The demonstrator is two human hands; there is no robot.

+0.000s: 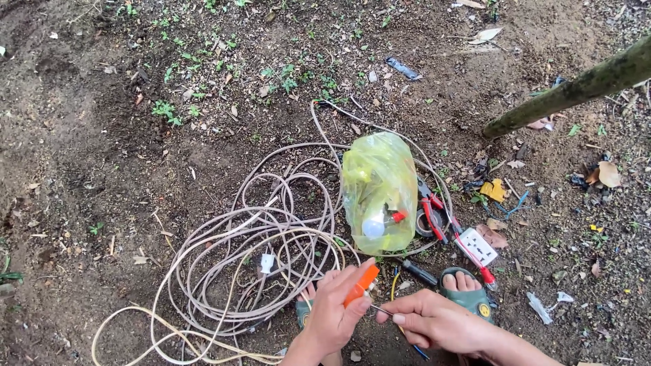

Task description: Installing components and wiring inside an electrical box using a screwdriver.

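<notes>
The left hand (332,313) was closed around the orange handle of a screwdriver (361,285), held low over the bare ground (95,156) near the bottom edge of the view, just in front of the person's sandalled feet. Its long axis ran diagonally, handle up and away, thin shaft slanting down toward the right hand (434,320). That hand pinched something small at the shaft's tip, apparently steadying it against the blade; what it was could not be made out. The tangled coil of pale cable (258,237) lay spread just beyond the left hand, and the yellow plastic bag (380,186), red-handled pliers (434,210) and white socket (478,245) sat close together within reach.
</notes>
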